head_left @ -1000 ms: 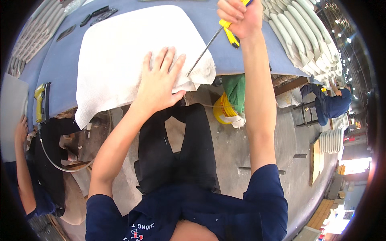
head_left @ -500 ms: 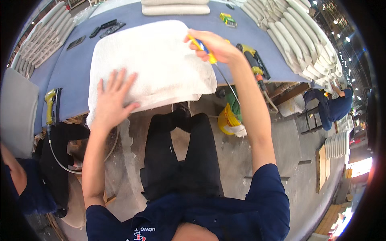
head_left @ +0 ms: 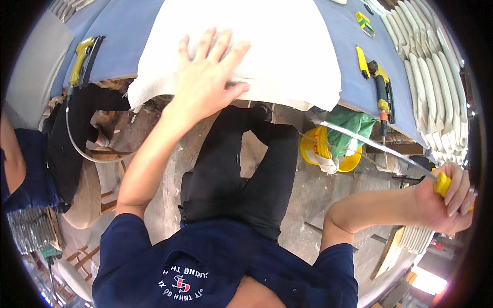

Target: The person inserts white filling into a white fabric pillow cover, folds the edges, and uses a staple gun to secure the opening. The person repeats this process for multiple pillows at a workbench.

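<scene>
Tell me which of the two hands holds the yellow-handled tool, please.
The right hand, out at the picture's right, grips the yellow handle; the left hand is spread on the white fabric.

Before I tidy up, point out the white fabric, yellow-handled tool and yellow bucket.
White fabric (head_left: 282,46), head view: upper surface.
Yellow-handled tool (head_left: 442,184), head view: handle.
Yellow bucket (head_left: 310,146), head view: outer wall.

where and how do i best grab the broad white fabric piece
Probably by its near edge, from the person's side. The broad white fabric piece lies on the blue table with that edge reaching past the tabletop, so it could be pinched from above and below. It looks frayed there, so a deep grip seems safer.
</scene>
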`<state>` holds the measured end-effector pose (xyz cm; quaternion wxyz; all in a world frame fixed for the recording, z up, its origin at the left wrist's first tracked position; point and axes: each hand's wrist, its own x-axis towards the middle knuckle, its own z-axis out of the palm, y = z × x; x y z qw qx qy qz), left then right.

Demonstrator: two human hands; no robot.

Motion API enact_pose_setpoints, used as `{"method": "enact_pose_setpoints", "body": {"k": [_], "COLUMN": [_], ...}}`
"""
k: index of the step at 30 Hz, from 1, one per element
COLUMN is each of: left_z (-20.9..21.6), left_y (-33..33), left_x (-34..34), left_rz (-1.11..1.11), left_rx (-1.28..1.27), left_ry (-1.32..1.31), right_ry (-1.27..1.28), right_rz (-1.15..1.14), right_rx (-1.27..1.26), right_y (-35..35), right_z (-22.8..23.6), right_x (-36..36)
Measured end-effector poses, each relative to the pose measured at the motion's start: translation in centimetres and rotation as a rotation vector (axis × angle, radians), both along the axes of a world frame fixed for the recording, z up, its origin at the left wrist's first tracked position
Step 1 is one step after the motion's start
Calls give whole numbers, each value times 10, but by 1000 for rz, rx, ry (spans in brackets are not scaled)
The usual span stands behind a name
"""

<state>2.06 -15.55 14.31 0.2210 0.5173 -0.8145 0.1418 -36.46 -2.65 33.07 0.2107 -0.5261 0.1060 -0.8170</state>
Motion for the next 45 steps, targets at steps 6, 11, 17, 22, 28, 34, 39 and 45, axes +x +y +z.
{"method": "enact_pose_setpoints", "body": {"k": [6, 11, 17, 22, 28, 34, 39, 45], "left_z": [-15, -14, -19, -21, -22, -20, -22, -32], "left_y": [0, 1, -3, -3, -4, -7, -11, -10], "left_x": [-4, -9, -19, -17, -18, -18, -19, -16], "left_rz": [-42, -34, 27, 40, 43, 47, 55, 65], "left_rx": [-12, -26, -66, -43, -20, -18, -46, -44], "left_ry": [113, 178, 217, 208, 218, 220, 211, 214], "right_ry": [-61, -185, -171, -184, -72, -156, -87, 24], "right_rz": [-154, -268, -238, -353, -248, -418, -376, -251], "right_rx": [71, 166, 146, 94, 152, 100, 59, -137], "right_y": [-57, -84, -74, -67, -62, -60, -45, -42], "right_z": [-54, -81, -94, -98, -95, -100, -117, -116], "right_x": [127, 156, 145, 164, 157, 171, 169, 190]}}
